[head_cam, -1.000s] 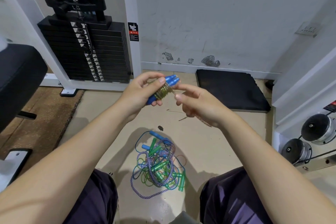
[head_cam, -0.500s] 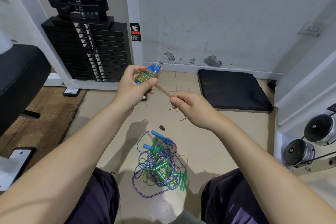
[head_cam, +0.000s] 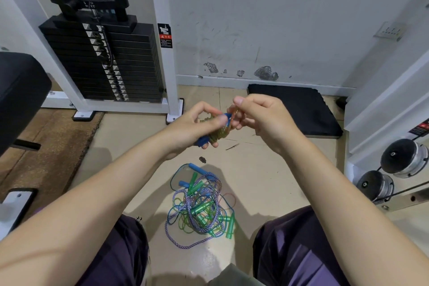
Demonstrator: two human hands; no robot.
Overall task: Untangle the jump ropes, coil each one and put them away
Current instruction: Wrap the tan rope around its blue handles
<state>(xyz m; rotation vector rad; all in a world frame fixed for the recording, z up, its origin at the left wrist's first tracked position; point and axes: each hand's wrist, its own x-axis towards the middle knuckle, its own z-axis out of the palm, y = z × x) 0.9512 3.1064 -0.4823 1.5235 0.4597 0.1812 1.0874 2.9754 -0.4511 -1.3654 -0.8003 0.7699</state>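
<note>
My left hand [head_cam: 197, 125] grips a pair of blue handles wound with a yellowish-brown rope [head_cam: 217, 136], held in front of me above the floor. My right hand [head_cam: 262, 116] pinches the loose end of that rope right beside the bundle, fingers curled close to the blue handle tips. Below, between my knees, a tangled pile of jump ropes [head_cam: 199, 206] lies on the floor: green handles, blue handles, a purple-and-white braided rope and thin blue and green cords all knotted together.
A weight-stack machine [head_cam: 104, 60] with white frame stands at the back left. A black pad [head_cam: 294, 109] lies by the wall at the right. Dumbbell ends [head_cam: 404, 158] sit on a rack at the far right. A black bench seat [head_cam: 21, 93] is at the left.
My left hand came down and to the right with the bundle. My right hand, which had pulled the rope end out taut, moved back up against the bundle.
</note>
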